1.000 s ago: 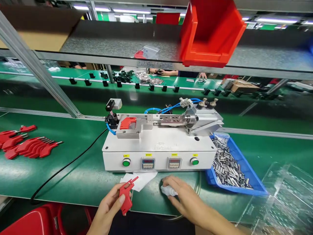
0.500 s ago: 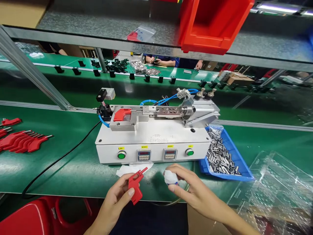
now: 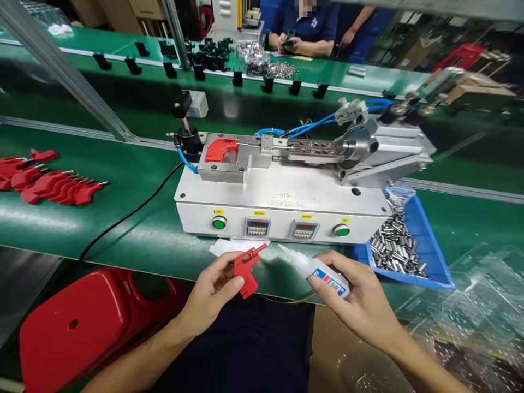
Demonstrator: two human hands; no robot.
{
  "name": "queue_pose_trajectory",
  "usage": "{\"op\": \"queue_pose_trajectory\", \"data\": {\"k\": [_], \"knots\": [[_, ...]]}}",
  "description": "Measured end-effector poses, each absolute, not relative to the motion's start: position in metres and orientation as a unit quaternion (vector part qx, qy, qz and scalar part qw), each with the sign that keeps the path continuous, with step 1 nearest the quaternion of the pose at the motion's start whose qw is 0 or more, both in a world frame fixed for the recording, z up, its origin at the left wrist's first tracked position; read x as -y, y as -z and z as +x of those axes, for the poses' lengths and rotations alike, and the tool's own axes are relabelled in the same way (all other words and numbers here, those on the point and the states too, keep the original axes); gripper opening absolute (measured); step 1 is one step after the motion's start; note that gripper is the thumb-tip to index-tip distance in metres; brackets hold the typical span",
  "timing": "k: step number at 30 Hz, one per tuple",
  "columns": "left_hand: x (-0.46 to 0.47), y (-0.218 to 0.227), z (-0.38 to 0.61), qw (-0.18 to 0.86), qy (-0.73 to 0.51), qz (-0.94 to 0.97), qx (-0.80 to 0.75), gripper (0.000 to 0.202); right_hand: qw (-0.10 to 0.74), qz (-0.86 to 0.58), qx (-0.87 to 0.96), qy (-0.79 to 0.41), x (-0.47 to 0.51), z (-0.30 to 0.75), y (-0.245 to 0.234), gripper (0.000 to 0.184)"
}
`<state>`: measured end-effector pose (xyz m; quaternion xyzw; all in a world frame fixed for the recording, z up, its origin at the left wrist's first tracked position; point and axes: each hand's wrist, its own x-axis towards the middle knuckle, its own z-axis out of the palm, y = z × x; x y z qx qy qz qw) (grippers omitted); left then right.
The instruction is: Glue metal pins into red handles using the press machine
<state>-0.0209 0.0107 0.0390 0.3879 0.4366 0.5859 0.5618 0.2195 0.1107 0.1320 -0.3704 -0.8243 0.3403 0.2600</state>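
My left hand (image 3: 213,289) pinches a small red plastic handle (image 3: 245,266) just in front of the white machine (image 3: 282,202). My right hand (image 3: 352,292) grips a small white glue bottle (image 3: 319,269) with a blue and red label. Its thin nozzle points left toward the red handle, a short gap away. Another red handle (image 3: 221,149) sits in the metal fixture on top of the machine, in line with a pneumatic cylinder (image 3: 380,150).
A row of red handles with metal pins (image 3: 53,183) lies on the green belt at left. A blue tray of metal pins (image 3: 399,245) stands right of the machine. Clear plastic bags (image 3: 470,305) lie at right, a red stool (image 3: 85,327) below left. A person sits across the line.
My right hand lifted the white bottle off the belt and turned it so the nozzle points at the red handle. The view tilted down and both hands drew closer together.
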Motion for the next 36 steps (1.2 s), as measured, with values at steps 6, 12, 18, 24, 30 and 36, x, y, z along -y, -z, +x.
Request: {"op": "queue_pose_trajectory", "data": {"k": [6,12,18,24,30,36], "knots": [[-0.011,-0.047,-0.019,0.550,-0.595,0.400,-0.429,0.033,0.211,-0.374,0.835,-0.344,-0.107,0.212,-0.131,0.024],[-0.010,-0.051,-0.017,0.547,-0.592,0.400,-0.436,0.034,0.210,-0.365,0.840,-0.343,-0.109,0.210,-0.130,0.023],[-0.011,-0.052,-0.017,0.545,-0.599,0.398,-0.431,0.035,0.200,-0.373,0.841,-0.336,-0.109,0.211,-0.131,0.026],[-0.011,-0.052,-0.018,0.553,-0.593,0.403,-0.425,0.037,0.200,-0.364,0.845,-0.338,-0.109,0.212,-0.132,0.025],[-0.011,-0.051,-0.019,0.553,-0.582,0.400,-0.442,0.034,0.187,-0.375,0.842,-0.340,-0.109,0.211,-0.132,0.027],[-0.011,-0.051,-0.019,0.553,-0.589,0.403,-0.430,0.036,0.194,-0.375,0.841,-0.339,-0.109,0.212,-0.130,0.025]]}}
